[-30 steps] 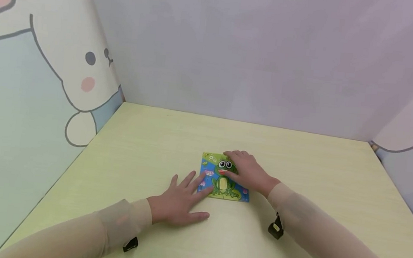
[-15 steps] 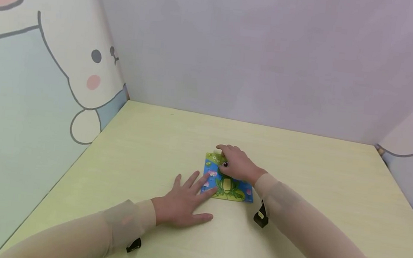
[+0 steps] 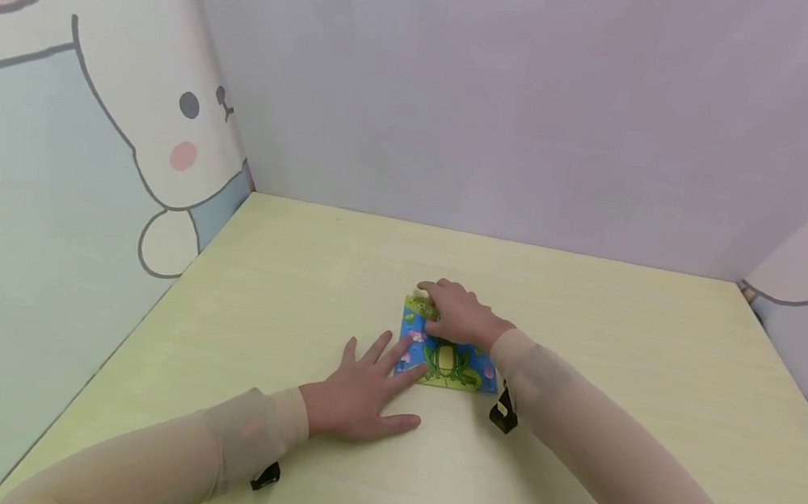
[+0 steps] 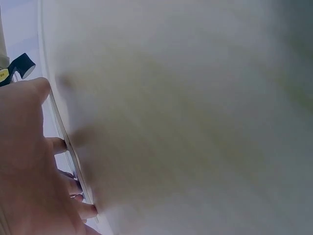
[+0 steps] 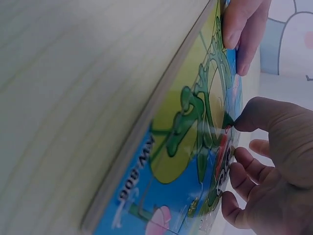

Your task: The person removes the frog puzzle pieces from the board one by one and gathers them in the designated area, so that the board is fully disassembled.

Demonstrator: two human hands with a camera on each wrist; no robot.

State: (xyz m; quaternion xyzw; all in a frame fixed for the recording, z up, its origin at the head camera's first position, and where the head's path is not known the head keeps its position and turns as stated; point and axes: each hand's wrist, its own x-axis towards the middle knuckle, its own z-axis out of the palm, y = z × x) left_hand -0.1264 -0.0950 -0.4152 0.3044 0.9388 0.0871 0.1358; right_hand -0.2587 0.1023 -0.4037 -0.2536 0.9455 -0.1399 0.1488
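A flat frog jigsaw puzzle (image 3: 446, 363) with a blue and green picture lies on the table. Cut lines and the print KW-806 show on its face in the right wrist view, where the surface looks glossy. My left hand (image 3: 359, 400) is spread flat at its left side, with fingertips pressing on the lower left part. My right hand (image 3: 467, 316) covers the upper part and the frog's head. Its curled fingers and thumb (image 5: 249, 115) hold at the puzzle's surface near the top edge. What lies between those fingertips is hard to make out.
The pale wooden table (image 3: 315, 268) runs back to a plain wall (image 3: 498, 107). A side wall (image 3: 21, 207) with a cartoon rabbit stands at the left, another at the right. Black wrist devices (image 3: 504, 414) hang below both sleeves.
My right hand has moved left across the top of the puzzle, and now covers the frog's eyes. My left hand stays in place on the puzzle. The view has shifted slightly.
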